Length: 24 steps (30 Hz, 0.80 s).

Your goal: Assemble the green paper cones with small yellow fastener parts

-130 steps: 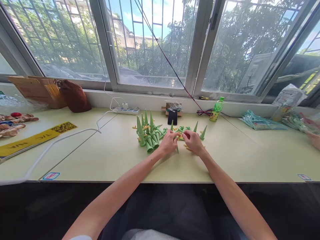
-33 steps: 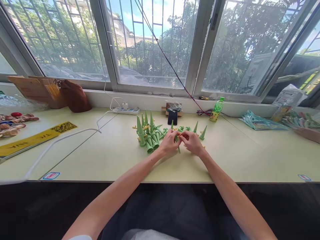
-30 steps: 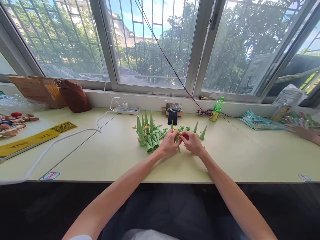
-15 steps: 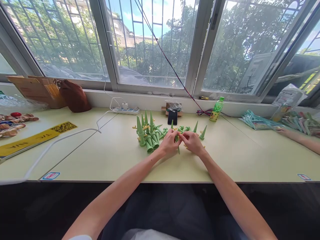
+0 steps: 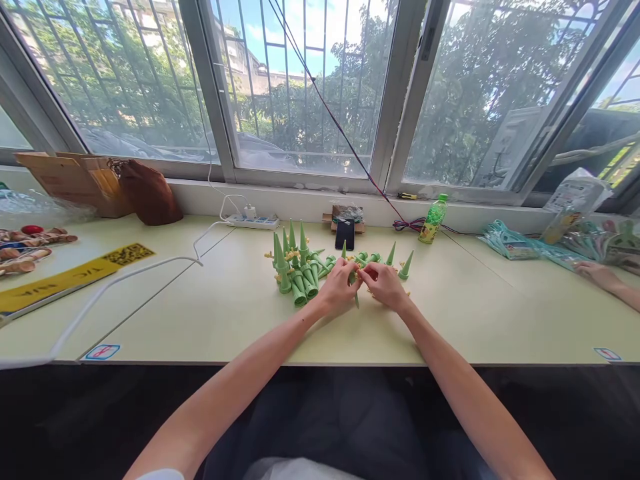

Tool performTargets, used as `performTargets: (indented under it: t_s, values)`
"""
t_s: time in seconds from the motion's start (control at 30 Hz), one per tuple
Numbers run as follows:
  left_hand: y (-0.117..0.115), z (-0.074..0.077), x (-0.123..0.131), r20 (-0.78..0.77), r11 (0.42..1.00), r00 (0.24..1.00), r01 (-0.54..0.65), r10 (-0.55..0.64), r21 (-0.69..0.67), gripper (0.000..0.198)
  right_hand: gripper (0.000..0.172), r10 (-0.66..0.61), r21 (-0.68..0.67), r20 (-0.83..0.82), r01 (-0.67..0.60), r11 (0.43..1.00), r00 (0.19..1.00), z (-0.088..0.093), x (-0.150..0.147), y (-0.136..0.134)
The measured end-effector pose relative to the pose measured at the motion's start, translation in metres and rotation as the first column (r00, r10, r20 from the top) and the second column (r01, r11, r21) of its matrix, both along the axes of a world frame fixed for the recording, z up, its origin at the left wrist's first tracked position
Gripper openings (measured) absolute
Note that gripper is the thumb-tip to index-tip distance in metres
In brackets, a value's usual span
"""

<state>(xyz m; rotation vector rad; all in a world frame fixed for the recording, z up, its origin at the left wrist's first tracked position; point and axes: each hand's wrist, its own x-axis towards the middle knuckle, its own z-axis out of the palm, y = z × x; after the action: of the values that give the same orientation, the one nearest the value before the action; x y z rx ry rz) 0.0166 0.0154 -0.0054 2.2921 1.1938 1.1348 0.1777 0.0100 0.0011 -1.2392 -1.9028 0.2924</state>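
Note:
My left hand is closed around a green plastic cone, whose narrow tip points down below the fingers. Fingertips of my right hand are pinched against the same cone, at what looks like a small yellow piece, mostly hidden by the fingers. Left of my hands stands a cluster of green cones with yellow pegs; several cones lie on their sides with hollow ends towards me. Two more upright cones, one of them a single cone, stand beyond my right hand. Small yellow pieces lie partly hidden beside it.
Behind the cones are a black phone and a green drink bottle. A white cable crosses the table at left near a power strip. At far right, another person's hand is beside bagged items.
My hands stay almost in place, with slight finger movement at the cone. The other person's hand at far right has shifted to the right.

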Motion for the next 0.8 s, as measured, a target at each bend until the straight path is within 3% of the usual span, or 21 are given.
performTargets:
  t_s: [0.13, 0.43, 0.67, 0.8]
  values:
    - [-0.0002, -0.0005, -0.0005, -0.002, 1.0, 1.0, 0.006, -0.005, 0.011, 0.013, 0.036, -0.013, 0.01, 0.028, 0.012, 1.0, 1.0, -0.0008, 0.0008, 0.0006]
    - [0.0, -0.0007, -0.0011, -0.002, 1.0, 1.0, -0.014, 0.014, 0.008, 0.014, 0.02, 0.012, -0.001, 0.015, -0.012, 1.0, 1.0, -0.0015, 0.0003, 0.0003]
    - [0.0007, 0.0, -0.0011, -0.021, 1.0, 1.0, 0.008, -0.008, 0.011, 0.014, 0.044, -0.027, 0.013, 0.06, 0.026, 1.0, 0.998, -0.004, 0.0022, 0.0037]
    - [0.0006, 0.0008, -0.0011, -0.014, 1.0, 1.0, -0.003, 0.003, 0.008, 0.014, 0.039, -0.039, 0.008, 0.05, 0.039, 0.999, 0.998, -0.0028, 0.0021, 0.0028]
